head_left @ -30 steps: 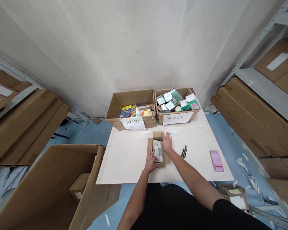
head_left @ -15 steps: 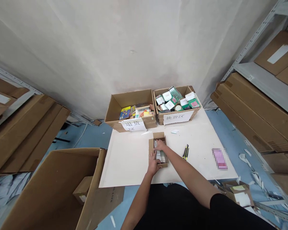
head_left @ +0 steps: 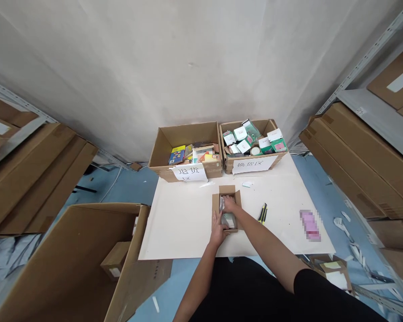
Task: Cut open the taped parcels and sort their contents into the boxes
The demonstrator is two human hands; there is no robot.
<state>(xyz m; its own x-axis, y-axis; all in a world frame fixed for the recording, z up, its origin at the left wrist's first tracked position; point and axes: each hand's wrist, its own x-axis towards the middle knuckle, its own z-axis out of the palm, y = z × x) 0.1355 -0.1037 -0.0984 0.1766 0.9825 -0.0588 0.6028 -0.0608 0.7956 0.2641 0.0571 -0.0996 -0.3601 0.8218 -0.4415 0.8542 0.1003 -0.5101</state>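
Looks like a warehouse returns corner to me: metal racks [head_left: 376, 107] loaded with big cardboard cartons [head_left: 362, 167] on both sides, a white desk [head_left: 181, 219] with a box cutter [head_left: 262, 213], and open boxes [head_left: 186, 133] wearing Chinese "returns" and "exchanges" paper signs [head_left: 254, 164].

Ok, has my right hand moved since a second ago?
Yes: leftward, farther from the utility knife lying on the table. Your right hand went from the right edge of the small open box to inside it.
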